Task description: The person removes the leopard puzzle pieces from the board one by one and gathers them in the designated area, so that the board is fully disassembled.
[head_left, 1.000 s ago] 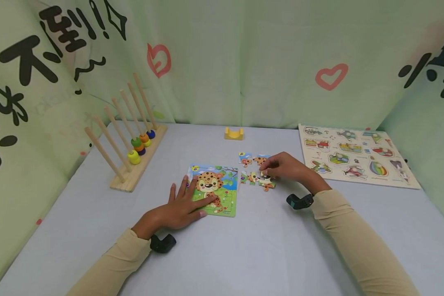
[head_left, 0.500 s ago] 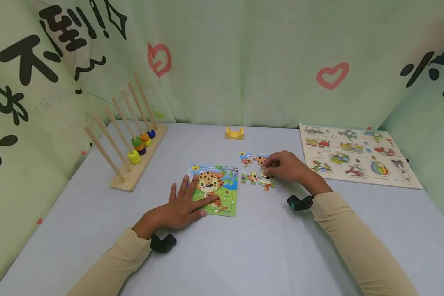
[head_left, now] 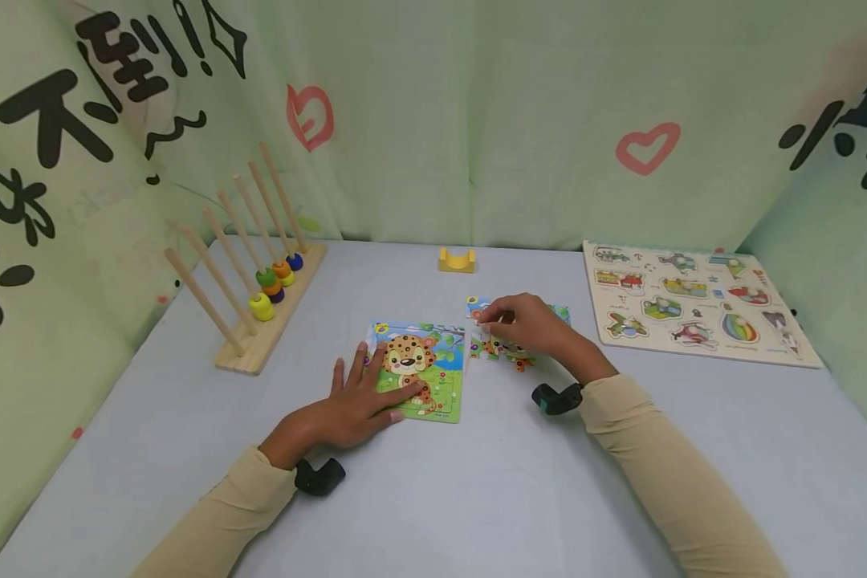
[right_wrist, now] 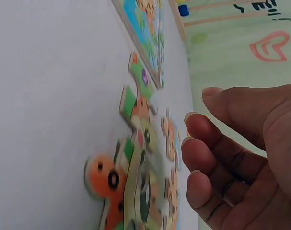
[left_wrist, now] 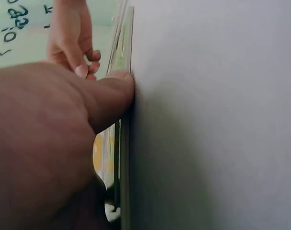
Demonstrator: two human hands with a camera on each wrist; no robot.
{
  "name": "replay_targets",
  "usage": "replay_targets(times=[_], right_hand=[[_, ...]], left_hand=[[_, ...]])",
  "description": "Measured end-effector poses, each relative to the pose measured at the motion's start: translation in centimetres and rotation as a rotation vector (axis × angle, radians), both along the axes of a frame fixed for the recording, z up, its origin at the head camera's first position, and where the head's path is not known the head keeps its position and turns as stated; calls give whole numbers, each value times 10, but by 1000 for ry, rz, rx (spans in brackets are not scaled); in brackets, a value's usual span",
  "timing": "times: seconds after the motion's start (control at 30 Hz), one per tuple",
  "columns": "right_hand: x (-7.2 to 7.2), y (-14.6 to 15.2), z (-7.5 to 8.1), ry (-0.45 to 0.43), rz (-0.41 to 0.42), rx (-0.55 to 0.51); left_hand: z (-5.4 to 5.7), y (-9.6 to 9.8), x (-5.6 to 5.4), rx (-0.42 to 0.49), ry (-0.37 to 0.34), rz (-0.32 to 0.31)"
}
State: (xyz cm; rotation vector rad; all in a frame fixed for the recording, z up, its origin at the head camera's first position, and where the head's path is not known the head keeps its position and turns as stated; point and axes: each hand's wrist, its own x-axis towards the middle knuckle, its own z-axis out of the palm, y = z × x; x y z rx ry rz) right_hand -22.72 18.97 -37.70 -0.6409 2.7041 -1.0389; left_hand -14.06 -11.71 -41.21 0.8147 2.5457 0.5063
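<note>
My left hand [head_left: 350, 413] lies with fingers spread on a square leopard puzzle board [head_left: 444, 389], covering its lower left part. In the left wrist view the thumb rests at the board's edge [left_wrist: 126, 158]. To the right of the board, my right hand [head_left: 527, 323] is over a group of loose jigsaw pieces [head_left: 522, 364] with leopard parts on them, hiding several. In the right wrist view its thumb and bent fingers stand slightly apart, with nothing visible between them. Interlocking pieces [right_wrist: 140, 191] lie flat on the table just below these fingertips.
A wooden peg stand [head_left: 274, 325] with coloured beads stands at the left. Near the back edge sits a yellow U-shaped block [head_left: 457, 262]. A wooden vehicle puzzle board [head_left: 701, 309] lies at the back right. A printed curtain [head_left: 477, 120] closes off the table's far side.
My right hand has shifted left across the loose pieces, uncovering a blue-and-green piece at their right end. The left hand has stayed in place on the board.
</note>
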Motion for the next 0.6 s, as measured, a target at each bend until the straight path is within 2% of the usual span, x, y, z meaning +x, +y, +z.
replay_targets(times=[0.2,0.4,0.6], right_hand=[[1,-17,0,-7,39,-22],[2,-33,-5,-67,74,-66],[4,-44,-8,-96,45,-85]], left_hand=[[5,4,3,-1,-2,-21],[8,4,6,35,5,-58],[7,5,6,37,15,-68]])
